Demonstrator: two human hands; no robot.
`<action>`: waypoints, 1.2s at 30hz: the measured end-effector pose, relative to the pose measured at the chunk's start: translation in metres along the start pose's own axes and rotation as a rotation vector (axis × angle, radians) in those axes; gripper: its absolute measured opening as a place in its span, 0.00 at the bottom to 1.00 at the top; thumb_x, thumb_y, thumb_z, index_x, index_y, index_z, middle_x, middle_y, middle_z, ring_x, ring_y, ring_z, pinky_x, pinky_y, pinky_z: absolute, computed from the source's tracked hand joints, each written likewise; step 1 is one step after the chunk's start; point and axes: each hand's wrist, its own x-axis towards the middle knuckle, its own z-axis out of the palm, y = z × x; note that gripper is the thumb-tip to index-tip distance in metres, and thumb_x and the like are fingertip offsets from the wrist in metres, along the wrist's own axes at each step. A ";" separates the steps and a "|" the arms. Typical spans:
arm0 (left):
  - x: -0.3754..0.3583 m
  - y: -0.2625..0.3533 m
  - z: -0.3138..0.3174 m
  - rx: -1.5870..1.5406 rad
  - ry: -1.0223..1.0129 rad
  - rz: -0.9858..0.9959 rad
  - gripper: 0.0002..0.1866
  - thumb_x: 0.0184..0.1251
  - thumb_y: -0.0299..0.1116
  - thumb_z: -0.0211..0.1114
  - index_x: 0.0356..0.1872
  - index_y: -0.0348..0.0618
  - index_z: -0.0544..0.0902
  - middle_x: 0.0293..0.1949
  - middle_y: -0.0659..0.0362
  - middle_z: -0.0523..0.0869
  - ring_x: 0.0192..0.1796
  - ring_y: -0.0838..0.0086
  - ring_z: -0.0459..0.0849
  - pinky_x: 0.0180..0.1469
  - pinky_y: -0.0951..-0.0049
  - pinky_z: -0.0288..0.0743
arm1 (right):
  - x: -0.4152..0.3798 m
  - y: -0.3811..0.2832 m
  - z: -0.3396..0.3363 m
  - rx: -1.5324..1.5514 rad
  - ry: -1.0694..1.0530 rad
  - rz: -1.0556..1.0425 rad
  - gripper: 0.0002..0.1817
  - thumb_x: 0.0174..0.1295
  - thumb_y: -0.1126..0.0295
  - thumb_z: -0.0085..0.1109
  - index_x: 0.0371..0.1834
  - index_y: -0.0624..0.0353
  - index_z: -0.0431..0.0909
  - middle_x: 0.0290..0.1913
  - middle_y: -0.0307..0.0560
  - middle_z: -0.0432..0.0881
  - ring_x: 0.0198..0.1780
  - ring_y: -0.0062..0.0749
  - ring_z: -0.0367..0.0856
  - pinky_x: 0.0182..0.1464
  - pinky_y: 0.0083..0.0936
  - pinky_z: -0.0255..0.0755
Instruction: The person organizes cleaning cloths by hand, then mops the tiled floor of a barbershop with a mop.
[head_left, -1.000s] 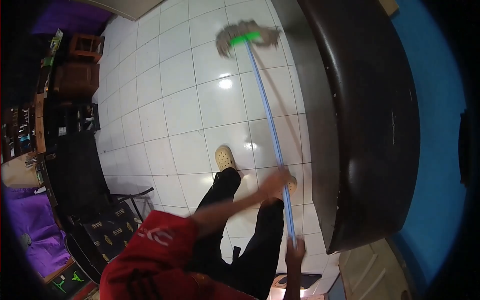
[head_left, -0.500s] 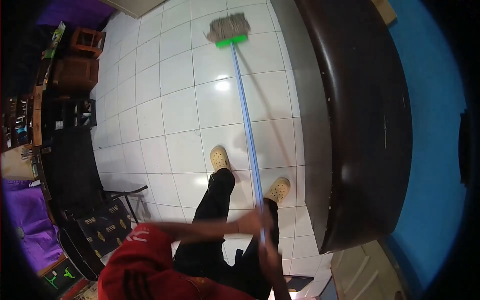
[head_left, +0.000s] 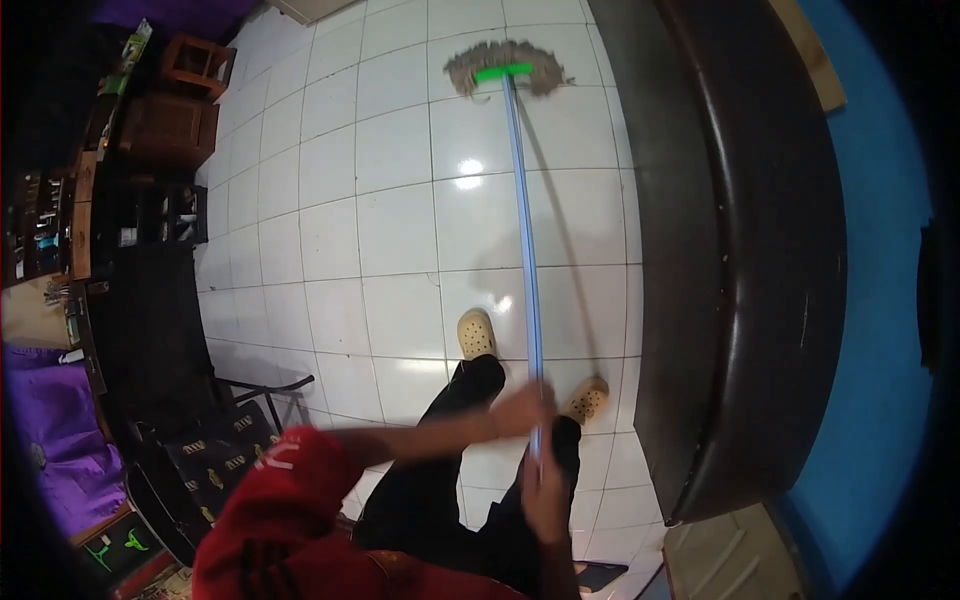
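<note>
A mop with a long light-blue handle (head_left: 526, 230) reaches from my body out to the far floor. Its grey string head (head_left: 545, 75), joined by a green clamp (head_left: 490, 74), lies spread on the white tiles. My left hand (head_left: 522, 408), slightly blurred, is closed around the handle in front of me. Lower down, close to my right leg, my right hand (head_left: 545, 498) is wrapped around the handle's near end. Both hands grip the same handle, left above right.
White floor tiles (head_left: 395, 230) run ahead. A dark padded sofa (head_left: 740, 270) borders the right, beside a blue wall (head_left: 885, 300). To the left stand a black chair (head_left: 225, 440), wooden furniture (head_left: 165, 130) and a cluttered shelf (head_left: 40, 225). My beige clogs (head_left: 477, 333) are on the floor.
The mop head's strings have fanned out around the clamp, and the handle stands more upright in view. Both hands still hold it. The whole scene has shifted rightward.
</note>
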 end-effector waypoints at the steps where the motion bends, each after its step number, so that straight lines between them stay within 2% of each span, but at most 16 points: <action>1: 0.019 -0.052 -0.011 0.162 0.255 -0.110 0.06 0.49 0.32 0.57 0.27 0.42 0.79 0.34 0.53 0.77 0.37 0.62 0.79 0.50 0.53 0.68 | 0.063 -0.010 0.013 -0.012 0.116 -0.083 0.25 0.64 0.71 0.44 0.66 0.54 0.59 0.27 0.60 0.75 0.24 0.43 0.76 0.28 0.34 0.69; 2: 0.035 -0.109 -0.016 0.458 0.325 -0.169 0.07 0.53 0.31 0.56 0.30 0.41 0.79 0.36 0.53 0.76 0.42 0.65 0.79 0.56 0.48 0.64 | 0.123 -0.026 0.014 0.058 0.043 -0.032 0.25 0.64 0.71 0.45 0.66 0.55 0.59 0.28 0.62 0.75 0.28 0.47 0.77 0.28 0.38 0.69; 3: 0.058 -0.161 -0.043 0.573 0.183 -0.341 0.14 0.48 0.35 0.60 0.37 0.41 0.76 0.42 0.52 0.75 0.49 0.64 0.76 0.58 0.45 0.61 | 0.190 -0.015 0.041 -0.077 0.335 -0.360 0.23 0.64 0.70 0.46 0.64 0.56 0.61 0.26 0.61 0.76 0.28 0.51 0.77 0.29 0.41 0.69; 7: 0.084 -0.231 -0.129 0.723 0.049 -0.429 0.14 0.55 0.40 0.60 0.42 0.50 0.81 0.52 0.60 0.76 0.65 0.73 0.64 0.69 0.53 0.46 | 0.278 -0.093 0.046 -0.229 0.293 -0.249 0.22 0.65 0.68 0.44 0.62 0.56 0.60 0.30 0.64 0.78 0.33 0.57 0.77 0.34 0.45 0.71; 8: 0.081 -0.224 -0.143 0.722 0.234 -0.239 0.12 0.54 0.42 0.61 0.35 0.48 0.82 0.42 0.58 0.81 0.56 0.70 0.74 0.63 0.59 0.60 | 0.262 -0.095 0.036 -0.235 0.281 -0.247 0.22 0.65 0.68 0.44 0.62 0.56 0.60 0.30 0.64 0.78 0.33 0.57 0.77 0.34 0.45 0.71; 11: 0.075 -0.186 -0.110 0.560 0.278 0.189 0.15 0.48 0.47 0.61 0.16 0.46 0.78 0.21 0.58 0.80 0.30 0.63 0.78 0.37 0.69 0.70 | 0.183 -0.063 0.008 -0.110 0.219 -0.364 0.27 0.63 0.72 0.45 0.67 0.56 0.56 0.29 0.64 0.76 0.32 0.61 0.75 0.34 0.45 0.68; 13: 0.049 -0.096 -0.075 0.303 0.172 0.277 0.07 0.45 0.37 0.59 0.16 0.47 0.74 0.19 0.60 0.74 0.28 0.66 0.74 0.35 0.67 0.68 | 0.082 -0.012 -0.006 0.009 0.198 -0.465 0.28 0.58 0.77 0.50 0.64 0.62 0.60 0.41 0.61 0.78 0.41 0.51 0.79 0.41 0.35 0.73; 14: 0.032 -0.040 -0.052 0.291 0.245 0.340 0.07 0.46 0.38 0.59 0.16 0.50 0.73 0.19 0.62 0.73 0.26 0.70 0.74 0.33 0.69 0.67 | 0.020 0.003 -0.020 -0.033 0.144 -0.326 0.31 0.51 0.76 0.56 0.62 0.64 0.63 0.32 0.60 0.77 0.32 0.49 0.79 0.32 0.34 0.73; 15: 0.014 0.013 -0.037 0.176 0.251 0.409 0.07 0.47 0.38 0.58 0.17 0.51 0.72 0.18 0.64 0.72 0.25 0.71 0.73 0.31 0.71 0.66 | -0.040 0.012 -0.035 -0.019 0.115 -0.314 0.32 0.51 0.73 0.60 0.62 0.63 0.64 0.45 0.56 0.78 0.46 0.46 0.79 0.42 0.29 0.73; 16: -0.005 0.065 -0.025 0.027 0.250 0.472 0.06 0.48 0.37 0.57 0.18 0.52 0.71 0.17 0.65 0.71 0.24 0.72 0.73 0.29 0.72 0.65 | -0.104 0.015 -0.053 -0.122 0.033 -0.141 0.29 0.49 0.72 0.61 0.58 0.60 0.68 0.45 0.52 0.78 0.43 0.42 0.79 0.43 0.30 0.73; 17: -0.025 0.110 -0.022 -0.146 0.244 0.471 0.06 0.48 0.36 0.57 0.18 0.52 0.71 0.18 0.65 0.70 0.25 0.72 0.73 0.28 0.71 0.64 | -0.146 0.015 -0.052 -0.335 0.352 -0.421 0.27 0.43 0.68 0.65 0.51 0.58 0.73 0.41 0.47 0.80 0.38 0.37 0.79 0.44 0.34 0.72; 21: -0.061 0.185 -0.025 -0.318 0.327 0.579 0.05 0.50 0.35 0.60 0.25 0.47 0.78 0.19 0.64 0.74 0.25 0.74 0.77 0.28 0.74 0.70 | -0.245 0.012 -0.041 -0.066 0.009 -0.195 0.18 0.44 0.71 0.61 0.41 0.59 0.74 0.37 0.48 0.80 0.37 0.38 0.79 0.46 0.36 0.71; 27: -0.059 0.024 -0.079 -0.188 0.134 0.471 0.08 0.44 0.40 0.60 0.17 0.50 0.74 0.18 0.64 0.74 0.25 0.68 0.76 0.32 0.68 0.72 | -0.059 -0.013 0.016 0.168 -0.117 -0.892 0.04 0.46 0.75 0.55 0.26 0.60 0.75 0.30 0.49 0.80 0.36 0.40 0.80 0.48 0.38 0.71; 31: 0.012 -0.155 -0.116 -0.069 0.582 0.266 0.09 0.40 0.31 0.64 0.18 0.47 0.70 0.22 0.57 0.71 0.32 0.59 0.72 0.41 0.61 0.67 | 0.164 -0.050 0.055 0.411 0.223 -1.135 0.06 0.50 0.77 0.50 0.17 0.63 0.69 0.21 0.45 0.73 0.24 0.39 0.72 0.36 0.35 0.67; 33: 0.043 -0.202 -0.154 0.030 0.660 0.113 0.12 0.46 0.27 0.66 0.18 0.44 0.68 0.26 0.55 0.71 0.34 0.59 0.70 0.38 0.59 0.67 | 0.221 -0.100 0.044 0.494 0.194 -0.779 0.10 0.58 0.74 0.49 0.20 0.66 0.71 0.21 0.48 0.71 0.25 0.36 0.72 0.36 0.30 0.69; 36: 0.078 -0.232 -0.169 0.069 0.815 0.093 0.14 0.48 0.30 0.67 0.17 0.43 0.68 0.21 0.56 0.71 0.30 0.58 0.70 0.36 0.62 0.67 | 0.279 -0.123 0.022 0.311 0.301 -1.243 0.10 0.59 0.76 0.48 0.20 0.66 0.70 0.20 0.45 0.70 0.24 0.30 0.70 0.36 0.25 0.68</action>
